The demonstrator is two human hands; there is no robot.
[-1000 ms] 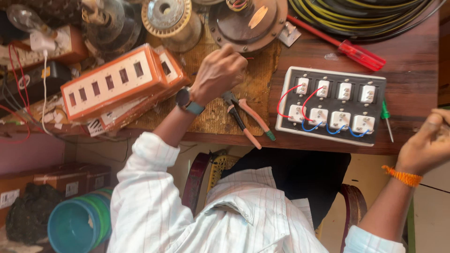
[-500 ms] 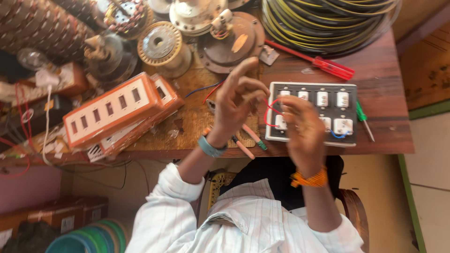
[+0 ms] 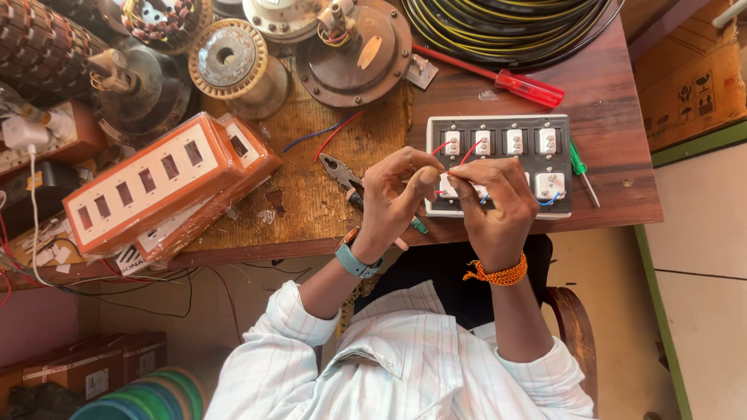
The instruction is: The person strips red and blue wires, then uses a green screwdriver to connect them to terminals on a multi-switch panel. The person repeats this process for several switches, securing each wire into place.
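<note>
A wooden table carries a cable coil, orange boxes, and a switch panel near its front edge. Over the panel's near left corner, the left hand and right hand meet, fingertips pinched on a thin red wire. Pliers lie just left.

- I see a white shirt with fine pale stripes at the bottom of the frame, sleeves rolled up.
- My left hand carries a blue-grey watch at the wrist.
- My right hand wears a braided orange thread band.
</note>
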